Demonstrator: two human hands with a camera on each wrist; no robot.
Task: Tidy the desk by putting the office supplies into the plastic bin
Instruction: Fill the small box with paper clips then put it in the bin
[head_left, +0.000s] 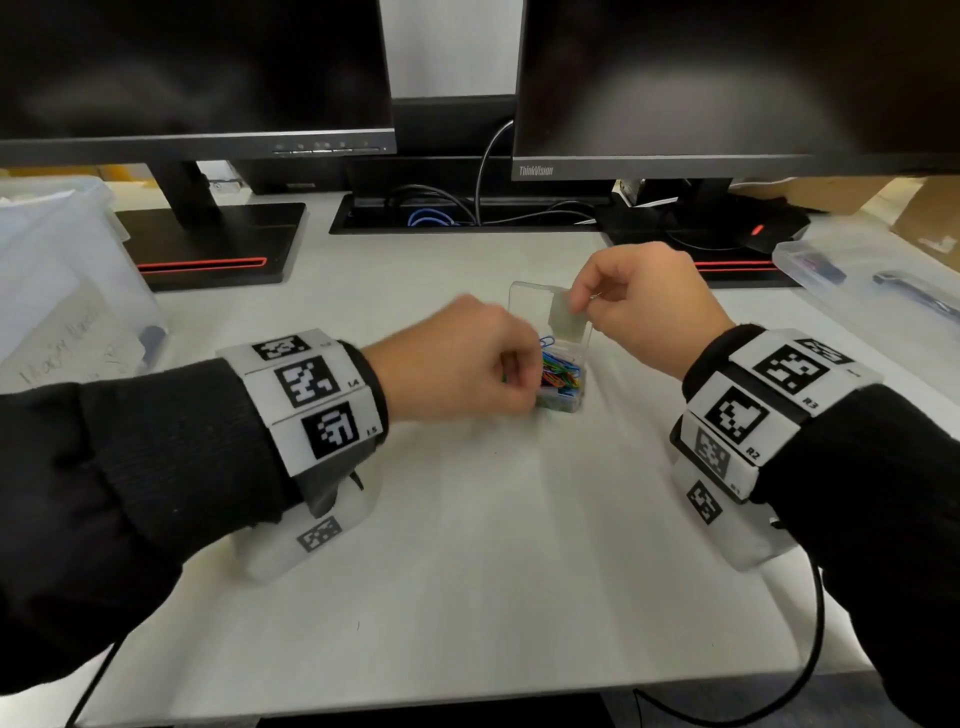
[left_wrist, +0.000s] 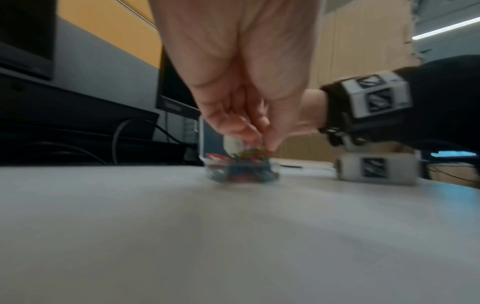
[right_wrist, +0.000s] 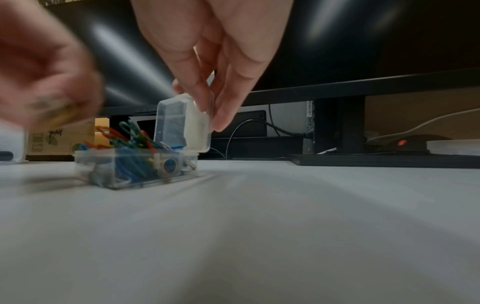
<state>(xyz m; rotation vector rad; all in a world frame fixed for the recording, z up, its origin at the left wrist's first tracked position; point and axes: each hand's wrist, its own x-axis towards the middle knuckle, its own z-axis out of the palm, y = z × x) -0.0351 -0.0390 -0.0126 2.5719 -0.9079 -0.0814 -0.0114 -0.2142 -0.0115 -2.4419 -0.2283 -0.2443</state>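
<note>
A small clear box (head_left: 565, 402) full of coloured paper clips (head_left: 558, 371) stands mid-desk, its hinged lid (head_left: 530, 306) raised upright. My right hand (head_left: 589, 304) pinches the lid's top edge; in the right wrist view, finger and thumb of the right hand (right_wrist: 210, 115) sit on either side of the lid (right_wrist: 179, 125). My left hand (head_left: 519, 374) is curled at the box's left side with its fingertips bunched on the clips. The left wrist view, though blurred, shows the left hand (left_wrist: 262, 144) reaching down into the clip pile (left_wrist: 244, 162). A large clear plastic bin (head_left: 62, 270) stands far left.
Two monitors on black stands (head_left: 218, 239) line the back, with a cable tray (head_left: 467, 215) between them. At the right edge lies a shallow clear tray (head_left: 883, 306) holding a pen and small items, with a mouse (head_left: 769, 231) behind it.
</note>
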